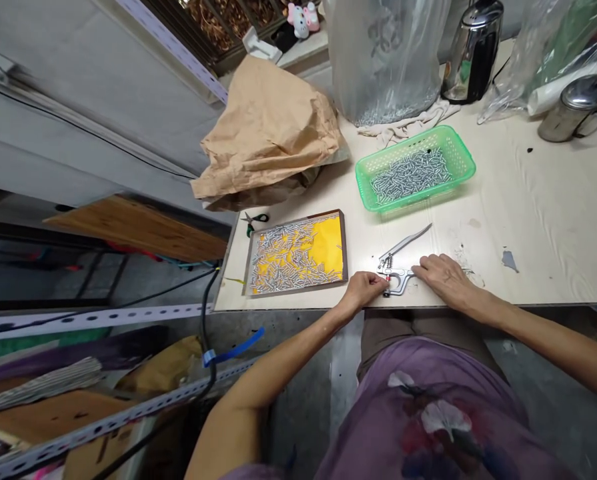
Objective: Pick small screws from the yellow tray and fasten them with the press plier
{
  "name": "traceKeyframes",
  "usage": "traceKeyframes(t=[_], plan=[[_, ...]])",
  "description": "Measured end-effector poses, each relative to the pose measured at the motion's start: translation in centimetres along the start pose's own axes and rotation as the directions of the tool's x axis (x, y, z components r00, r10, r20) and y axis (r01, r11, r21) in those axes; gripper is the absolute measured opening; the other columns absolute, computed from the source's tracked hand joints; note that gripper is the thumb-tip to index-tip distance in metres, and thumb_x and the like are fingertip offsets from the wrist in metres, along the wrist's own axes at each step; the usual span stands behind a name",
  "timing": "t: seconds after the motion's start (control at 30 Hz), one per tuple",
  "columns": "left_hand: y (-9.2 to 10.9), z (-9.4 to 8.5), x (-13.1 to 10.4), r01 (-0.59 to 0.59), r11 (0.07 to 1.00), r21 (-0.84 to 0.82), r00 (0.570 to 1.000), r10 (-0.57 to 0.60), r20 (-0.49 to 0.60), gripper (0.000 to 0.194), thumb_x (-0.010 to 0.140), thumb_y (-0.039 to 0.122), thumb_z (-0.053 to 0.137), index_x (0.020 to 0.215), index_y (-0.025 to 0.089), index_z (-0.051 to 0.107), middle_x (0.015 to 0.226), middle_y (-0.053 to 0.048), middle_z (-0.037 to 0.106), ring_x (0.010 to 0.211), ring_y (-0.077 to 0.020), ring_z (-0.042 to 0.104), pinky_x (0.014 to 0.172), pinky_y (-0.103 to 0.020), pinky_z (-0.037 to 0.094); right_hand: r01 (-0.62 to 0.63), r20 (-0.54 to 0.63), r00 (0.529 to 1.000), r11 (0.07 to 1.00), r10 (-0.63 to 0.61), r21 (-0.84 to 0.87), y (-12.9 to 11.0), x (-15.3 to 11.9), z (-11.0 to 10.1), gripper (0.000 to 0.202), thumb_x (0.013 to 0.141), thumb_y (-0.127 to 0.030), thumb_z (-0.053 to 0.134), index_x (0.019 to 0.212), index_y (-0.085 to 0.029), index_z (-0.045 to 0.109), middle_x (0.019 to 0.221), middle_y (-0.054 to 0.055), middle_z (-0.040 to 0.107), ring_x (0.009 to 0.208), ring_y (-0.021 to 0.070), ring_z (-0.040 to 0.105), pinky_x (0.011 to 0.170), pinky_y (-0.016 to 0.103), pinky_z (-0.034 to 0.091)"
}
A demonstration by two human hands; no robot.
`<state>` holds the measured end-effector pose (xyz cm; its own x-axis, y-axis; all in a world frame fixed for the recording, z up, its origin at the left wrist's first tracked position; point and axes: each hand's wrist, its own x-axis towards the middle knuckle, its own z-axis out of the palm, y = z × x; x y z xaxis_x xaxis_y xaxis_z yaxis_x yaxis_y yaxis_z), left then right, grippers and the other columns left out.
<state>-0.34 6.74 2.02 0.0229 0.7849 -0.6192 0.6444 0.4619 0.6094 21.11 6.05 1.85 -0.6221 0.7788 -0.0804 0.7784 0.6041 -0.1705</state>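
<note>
At the upper middle of the frame a clear plastic bag [385,73] is standing, its dark characters [385,39] blurring beyond my reading. Below it a green basket [467,155] is sitting; left of centre, a yellow-bottomed tray [345,253] is lying. Near the bottom centre, the right hand [443,277] is gripping one end of the metal pliers [399,272], fingers curling close. The left hand's [364,288] fingertips are pressing together at the pliers' nose; I'm not telling what they're pinching. The pliers are looking stiff, springy, fairly light, inviting a handle grip; the tray's metal pins [278,277], probably hard and slippery, are suiting a mid-length pinch.
</note>
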Motion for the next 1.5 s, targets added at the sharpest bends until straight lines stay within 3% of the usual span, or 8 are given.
traceKeyframes(t=[0.2, 0.47, 0.63, 0.93, 1.07, 1.23, 1.33, 1.5], plan=[[0.1, -0.5, 0.8, 0.182, 0.969, -0.170, 0.956, -0.134, 0.262, 0.029, 0.071, 0.031, 0.074, 0.057, 0.014, 0.056, 0.038, 0.009, 0.039, 0.033, -0.0025, 0.027, 0.037, -0.019, 0.017, 0.002, -0.016, 1.000, 1.000, -0.002, 0.014, 0.1, 0.1, 0.6, 0.024, 0.091, -0.006, 0.043, 0.090, -0.018, 0.064, 0.086, 0.008, 0.062, 0.079, 0.0197, 0.049, 0.070, 0.031, 0.028], [0.9, -0.8, 0.9, 0.224, 0.968, -0.109, 0.942, -0.187, 0.278, 0.024, 0.077, 0.021, 0.069, 0.058, 0.012, 0.058, 0.035, 0.009, 0.041, 0.031, -0.0019, 0.028, 0.035, -0.017, 0.018, 0.016, -0.024, 1.000, 0.999, -0.015, 0.044, 0.7, 0.0, 0.5, 0.018, 0.092, -0.023, 0.050, 0.103, -0.020, 0.063, 0.101, 0.011, 0.063, 0.093, 0.0231, 0.053, 0.075, 0.033, 0.034], [0.8, -0.8, 0.9, 0.232, 0.967, -0.105, 0.938, -0.194, 0.288, 0.026, 0.075, 0.023, 0.073, 0.057, 0.012, 0.058, 0.036, 0.009, 0.042, 0.031, -0.0021, 0.031, 0.035, -0.017, 0.019, 0.007, -0.088, 0.996, 1.000, -0.004, 0.026, 3.2, 1.6, 0.5, 0.086, 0.074, -0.060, 0.068, 0.143, -0.016, 0.038, 0.149, 0.020, 0.038, 0.135, 0.0384, 0.031, 0.101, 0.049, 0.032], [0.7, -0.7, 0.8, 0.168, 0.986, 0.011, 0.952, -0.165, 0.260, 0.032, 0.081, 0.024, 0.066, 0.053, 0.014, 0.053, 0.040, 0.007, 0.043, 0.034, -0.0037, 0.032, 0.039, -0.019, 0.026, -0.005, 0.065, 0.998, 1.000, 0.007, -0.024, 3.6, 3.9, -0.4, 0.071, 0.072, -0.053, 0.072, 0.127, -0.011, 0.054, 0.118, 0.018, 0.062, 0.108, 0.0331, 0.051, 0.093, 0.046, 0.034], [0.1, -0.2, -0.2, -0.142, 0.925, 0.354, 0.988, 0.154, -0.007, 0.023, 0.083, 0.033, 0.066, 0.070, 0.014, 0.066, 0.062, -0.001, 0.060, 0.059, -0.0113, 0.055, 0.058, -0.023, 0.044, -0.002, 0.057, 0.998, 1.000, 0.003, -0.013, 3.0, 3.6, -0.8, 0.050, 0.073, -0.043, 0.075, 0.109, -0.011, 0.062, 0.108, 0.016, 0.063, 0.102, 0.0298, 0.051, 0.085, 0.039, 0.035], [0.6, 1.8, 0.6, -0.581, 0.546, 0.604, 0.707, 0.706, 0.043, 0.051, 0.076, 0.036, 0.076, 0.120, 0.016, 0.058, 0.128, -0.015, 0.057, 0.117, -0.0291, 0.052, 0.096, -0.044, 0.047, -0.023, 0.064, 0.998, 1.000, 0.024, -0.021, 2.6, 3.3, -0.7, 0.045, 0.073, -0.038, 0.077, 0.106, -0.010, 0.062, 0.104, 0.015, 0.063, 0.098, 0.0282, 0.052, 0.079, 0.036, 0.037], [1.7, 2.5, 2.1, -0.652, 0.439, 0.618, 0.663, 0.725, 0.185, 0.069, 0.077, 0.037, 0.075, 0.134, 0.013, 0.044, 0.133, -0.018, 0.052, 0.119, -0.0303, 0.049, 0.101, -0.047, 0.044, -0.019, 0.074, 0.997, 1.000, 0.020, -0.021, 2.5, 3.0, -0.7, 0.058, 0.069, -0.039, 0.081, 0.113, -0.009, 0.059, 0.106, 0.015, 0.062, 0.097, 0.0284, 0.053, 0.077, 0.035, 0.039], [3.2, 2.6, 2.9, -0.619, 0.411, 0.669, 0.712, 0.654, 0.257, 0.054, 0.084, 0.037, 0.065, 0.129, 0.013, 0.046, 0.118, -0.014, 0.057, 0.108, -0.0282, 0.053, 0.095, -0.045, 0.047, -0.042, 0.054, 0.998, 0.997, 0.046, -0.064, 2.4, 2.4, -0.7, 0.043, 0.076, -0.034, 0.076, 0.108, -0.010, 0.062, 0.101, 0.014, 0.064, 0.095, 0.0276, 0.054, 0.076, 0.035, 0.039]])
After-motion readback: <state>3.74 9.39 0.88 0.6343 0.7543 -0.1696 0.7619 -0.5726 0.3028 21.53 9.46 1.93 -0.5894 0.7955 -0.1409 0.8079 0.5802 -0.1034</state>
